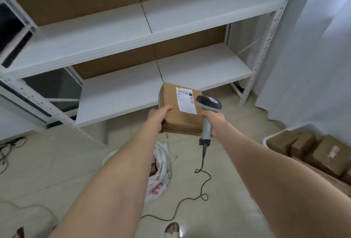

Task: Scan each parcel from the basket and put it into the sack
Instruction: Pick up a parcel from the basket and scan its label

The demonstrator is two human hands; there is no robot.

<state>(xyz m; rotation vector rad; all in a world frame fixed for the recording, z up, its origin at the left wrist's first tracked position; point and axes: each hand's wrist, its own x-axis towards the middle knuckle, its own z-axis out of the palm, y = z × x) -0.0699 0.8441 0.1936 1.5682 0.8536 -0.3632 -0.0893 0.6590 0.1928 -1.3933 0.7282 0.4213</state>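
Basket [273, 136], white rim, sits low at the right edge of the view on the floor. It is packed with brown parcels [326, 154], at least four showing, and one has a pale mark on top.

Sack [161, 173], white woven with red and green print, lies crumpled on the floor [57, 171] below the arms, partly hidden by the left forearm. Its mouth shows something brownish; contents cannot be told.

Parcel [178, 118], a brown box, is held in the air in front of the lower white shelf [123, 91], label [187, 101] facing up.

Left grip [161, 117] clamps the parcel's near-left corner with the thumb on top; the fingers go under and are hidden.

Right grip [213, 122] is wrapped tight round the handle of the scanner [209, 102], just beside the parcel's right edge. The scanner head sits level with the label's right side; contact with the box cannot be told.

Cable [201, 180] hangs from the handle base and snakes across the floor.
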